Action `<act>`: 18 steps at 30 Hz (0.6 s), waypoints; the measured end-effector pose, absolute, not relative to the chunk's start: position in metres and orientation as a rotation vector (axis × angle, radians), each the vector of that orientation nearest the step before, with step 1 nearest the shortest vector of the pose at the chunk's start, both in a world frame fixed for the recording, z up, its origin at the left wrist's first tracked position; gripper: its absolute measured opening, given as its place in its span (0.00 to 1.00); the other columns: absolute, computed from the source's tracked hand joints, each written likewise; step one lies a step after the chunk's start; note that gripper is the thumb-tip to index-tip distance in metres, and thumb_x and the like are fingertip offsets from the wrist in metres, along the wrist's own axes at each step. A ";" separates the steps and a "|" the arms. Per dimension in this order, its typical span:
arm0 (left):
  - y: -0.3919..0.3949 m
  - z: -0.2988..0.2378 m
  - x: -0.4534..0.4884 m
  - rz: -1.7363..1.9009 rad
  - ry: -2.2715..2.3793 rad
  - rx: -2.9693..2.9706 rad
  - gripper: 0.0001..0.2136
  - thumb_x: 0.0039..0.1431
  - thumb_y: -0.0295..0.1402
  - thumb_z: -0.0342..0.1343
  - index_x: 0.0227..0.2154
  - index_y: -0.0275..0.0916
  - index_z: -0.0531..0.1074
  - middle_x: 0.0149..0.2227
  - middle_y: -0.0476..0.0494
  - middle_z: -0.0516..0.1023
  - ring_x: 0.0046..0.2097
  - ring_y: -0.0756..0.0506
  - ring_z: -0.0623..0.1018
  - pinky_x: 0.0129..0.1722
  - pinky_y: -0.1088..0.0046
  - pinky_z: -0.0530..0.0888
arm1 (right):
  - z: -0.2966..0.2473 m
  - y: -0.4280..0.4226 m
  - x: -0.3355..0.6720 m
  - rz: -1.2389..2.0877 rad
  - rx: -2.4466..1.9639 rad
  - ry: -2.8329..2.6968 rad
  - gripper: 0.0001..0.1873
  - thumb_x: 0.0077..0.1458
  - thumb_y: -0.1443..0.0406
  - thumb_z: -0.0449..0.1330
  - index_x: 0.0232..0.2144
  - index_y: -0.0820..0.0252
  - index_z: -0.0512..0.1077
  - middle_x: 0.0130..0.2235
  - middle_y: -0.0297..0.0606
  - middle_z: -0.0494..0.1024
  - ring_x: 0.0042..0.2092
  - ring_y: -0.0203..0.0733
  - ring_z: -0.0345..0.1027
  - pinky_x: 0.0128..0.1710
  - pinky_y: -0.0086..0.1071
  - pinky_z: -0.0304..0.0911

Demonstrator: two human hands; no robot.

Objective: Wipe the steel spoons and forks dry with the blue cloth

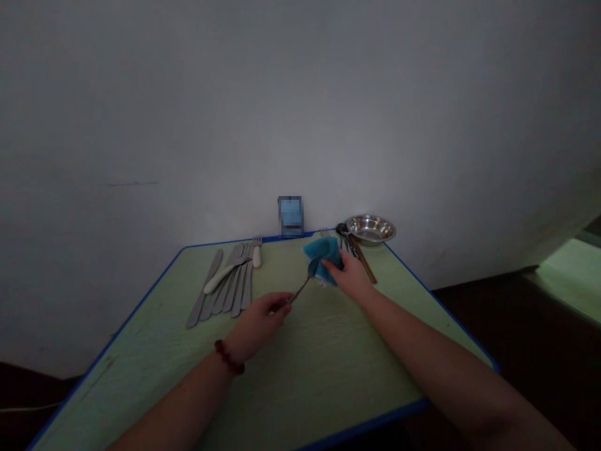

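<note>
My left hand [261, 321] grips the handle of a metal spoon [300, 289], whose bowl reaches up against a blue cloth [323, 255]. My right hand [348, 277] presses that cloth around the spoon's bowl, so part of the bowl is hidden. Beyond my right hand lie dark-handled utensils [346, 238] and a wooden-handled piece [364, 262], perhaps chopsticks, though the picture does not settle it. To the left of my left hand, several table knives [225, 285] and forks [248, 269] lie side by side, with one white-handled knife [224, 277] across them.
A green table [310, 369] with a blue edge stands against a white wall [141, 125]. A steel bowl [370, 229] sits at its far right corner, and a small blurred blue-and-brown object [290, 217] stands at the back edge. Dark floor lies beyond the right edge.
</note>
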State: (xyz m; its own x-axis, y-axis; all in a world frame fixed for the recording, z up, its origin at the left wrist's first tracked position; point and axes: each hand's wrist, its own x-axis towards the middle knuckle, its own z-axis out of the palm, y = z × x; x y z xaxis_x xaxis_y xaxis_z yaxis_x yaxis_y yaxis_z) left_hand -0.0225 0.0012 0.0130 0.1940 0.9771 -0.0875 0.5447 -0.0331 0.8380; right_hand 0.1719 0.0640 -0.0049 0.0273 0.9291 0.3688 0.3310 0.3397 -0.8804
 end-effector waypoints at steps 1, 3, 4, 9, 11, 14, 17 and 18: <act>0.001 0.011 -0.022 0.694 1.450 1.672 0.16 0.46 0.38 0.49 0.37 0.36 0.71 0.28 0.45 0.75 0.31 0.46 0.71 0.30 0.72 0.67 | -0.006 0.064 0.171 0.716 -1.201 -1.494 0.12 0.42 0.60 0.58 0.32 0.56 0.71 0.29 0.35 0.74 0.31 0.40 0.65 0.34 0.36 0.59; 0.002 0.008 -0.022 0.703 1.440 1.647 0.16 0.46 0.38 0.49 0.36 0.36 0.71 0.29 0.46 0.74 0.30 0.48 0.71 0.29 0.73 0.67 | -0.009 0.065 0.170 0.753 -1.199 -1.437 0.12 0.41 0.59 0.58 0.31 0.57 0.71 0.29 0.35 0.74 0.31 0.40 0.65 0.34 0.36 0.60; 0.002 0.006 -0.022 0.712 1.426 1.634 0.16 0.46 0.38 0.49 0.36 0.36 0.71 0.28 0.46 0.74 0.29 0.48 0.70 0.29 0.73 0.67 | -0.011 0.066 0.169 0.778 -1.183 -1.403 0.12 0.40 0.59 0.59 0.31 0.57 0.71 0.29 0.35 0.74 0.31 0.40 0.65 0.34 0.36 0.60; 0.002 0.001 -0.020 0.736 1.349 1.561 0.16 0.46 0.37 0.49 0.37 0.35 0.69 0.27 0.48 0.72 0.26 0.51 0.68 0.27 0.75 0.66 | -0.019 0.067 0.161 0.914 -1.098 -1.236 0.13 0.40 0.58 0.58 0.31 0.57 0.70 0.30 0.35 0.74 0.31 0.39 0.66 0.35 0.36 0.61; 0.001 0.002 -0.018 0.737 1.340 1.538 0.15 0.46 0.36 0.49 0.37 0.35 0.69 0.26 0.48 0.71 0.26 0.51 0.67 0.27 0.75 0.65 | -0.021 0.067 0.158 0.952 -1.070 -1.188 0.14 0.41 0.58 0.58 0.32 0.57 0.69 0.32 0.35 0.74 0.32 0.38 0.67 0.35 0.35 0.62; -0.001 0.004 -0.014 0.745 1.343 1.507 0.16 0.46 0.35 0.50 0.38 0.34 0.69 0.24 0.50 0.69 0.25 0.52 0.66 0.27 0.76 0.65 | -0.022 0.065 0.155 1.009 -1.033 -1.132 0.15 0.41 0.59 0.58 0.34 0.57 0.69 0.34 0.36 0.75 0.34 0.39 0.67 0.36 0.35 0.62; -0.002 0.005 -0.012 0.770 1.339 1.484 0.16 0.45 0.35 0.50 0.38 0.34 0.69 0.24 0.50 0.69 0.25 0.52 0.66 0.28 0.75 0.65 | -0.021 0.062 0.152 1.043 -1.028 -1.104 0.15 0.41 0.58 0.58 0.34 0.57 0.69 0.35 0.36 0.75 0.35 0.39 0.68 0.37 0.35 0.62; -0.002 0.006 -0.011 0.778 1.337 1.477 0.16 0.45 0.35 0.50 0.38 0.34 0.69 0.24 0.51 0.69 0.25 0.51 0.66 0.28 0.75 0.65 | -0.021 0.062 0.151 1.058 -1.021 -1.093 0.15 0.41 0.58 0.58 0.33 0.58 0.69 0.34 0.36 0.75 0.35 0.39 0.68 0.37 0.35 0.62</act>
